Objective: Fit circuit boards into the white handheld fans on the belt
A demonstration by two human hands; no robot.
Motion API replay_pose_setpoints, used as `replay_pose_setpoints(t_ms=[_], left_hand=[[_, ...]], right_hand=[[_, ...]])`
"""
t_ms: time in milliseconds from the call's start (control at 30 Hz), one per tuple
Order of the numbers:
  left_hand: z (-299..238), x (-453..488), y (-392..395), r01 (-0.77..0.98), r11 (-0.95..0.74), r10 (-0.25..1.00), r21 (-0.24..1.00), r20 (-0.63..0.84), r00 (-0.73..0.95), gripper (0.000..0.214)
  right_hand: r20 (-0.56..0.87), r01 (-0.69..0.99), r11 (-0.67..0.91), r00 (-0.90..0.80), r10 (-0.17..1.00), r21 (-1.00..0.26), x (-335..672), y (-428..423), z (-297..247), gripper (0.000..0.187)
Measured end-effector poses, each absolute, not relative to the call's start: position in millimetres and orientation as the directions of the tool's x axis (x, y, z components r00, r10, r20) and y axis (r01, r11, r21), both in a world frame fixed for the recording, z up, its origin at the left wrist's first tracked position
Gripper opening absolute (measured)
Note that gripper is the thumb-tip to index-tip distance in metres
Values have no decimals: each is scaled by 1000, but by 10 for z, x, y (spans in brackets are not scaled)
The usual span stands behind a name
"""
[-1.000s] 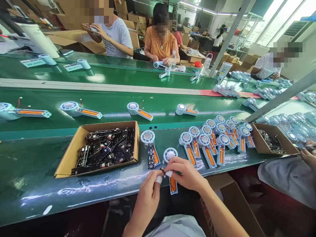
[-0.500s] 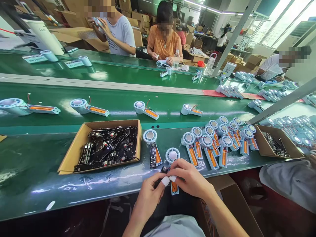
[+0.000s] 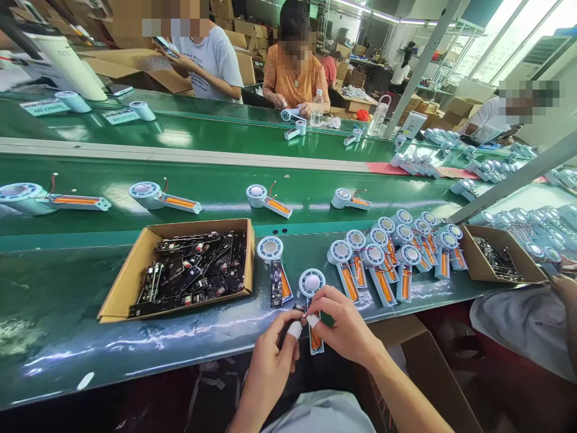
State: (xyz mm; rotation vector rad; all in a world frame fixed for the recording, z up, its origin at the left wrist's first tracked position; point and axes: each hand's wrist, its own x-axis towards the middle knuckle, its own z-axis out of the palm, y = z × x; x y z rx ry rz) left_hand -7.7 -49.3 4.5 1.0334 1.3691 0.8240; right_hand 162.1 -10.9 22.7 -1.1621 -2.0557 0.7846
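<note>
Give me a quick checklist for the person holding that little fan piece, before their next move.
1. Grip: left hand and right hand both pinch the fan unit: ok.
2. Protection: white fingertip covers on: ok.
3. Support: round head of the unit rests on the green bench: ok.
4. Small part they pinch seated: cannot tell, hidden.
5. Supply: cardboard box holds circuit boards: ok.

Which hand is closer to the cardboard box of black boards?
Left. The left hand sits just off the cardboard box's near right corner; the right hand is farther right, across the fan unit both pinch.
</note>
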Motion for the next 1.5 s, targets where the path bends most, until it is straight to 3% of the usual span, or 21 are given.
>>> replay_pose_setpoints(t_ms=[167, 300, 467, 700, 933, 1033, 1167, 1233, 1500], left_hand=[[-25, -65, -550, 120, 265, 964, 957, -263, -34, 47], [-34, -75, -565, 196, 216, 976, 956, -213, -40, 40], [1, -69, -561, 267, 146, 989, 953, -133, -65, 33], [-50, -59, -580, 339, 17, 998, 941, 5, -65, 32], [-193, -65, -615, 574, -282, 933, 769, 360, -24, 32], [-190, -86, -600, 549, -290, 934, 784, 357, -16, 32], [-96, -167, -512, 382, -114, 993, 917, 116, 18, 34], [-44, -212, -458, 308, -41, 999, 951, 32, 36, 35], [-138, -313, -340, 237, 22, 996, 971, -43, 83, 37]], right_hand=[[334, 626, 546, -433, 837, -556, 1562, -83, 261, 23], [288, 703, 567, -488, 824, -430, 1530, -80, 343, 23], [208, 746, 543, -503, 839, -385, 1522, -81, 410, 21], [292, 759, 543, -461, 838, -361, 1470, -116, 288, 23], [291, 805, 545, -477, 830, -236, 1427, -164, 310, 18], [261, 785, 523, -456, 851, -332, 1442, -142, 304, 17], [154, 606, 368, -376, 914, -706, 1501, -56, 272, 18], [95, 513, 279, -355, 930, -812, 1533, -16, 276, 19], [69, 431, 252, -398, 915, -867, 1575, 15, 281, 17]])
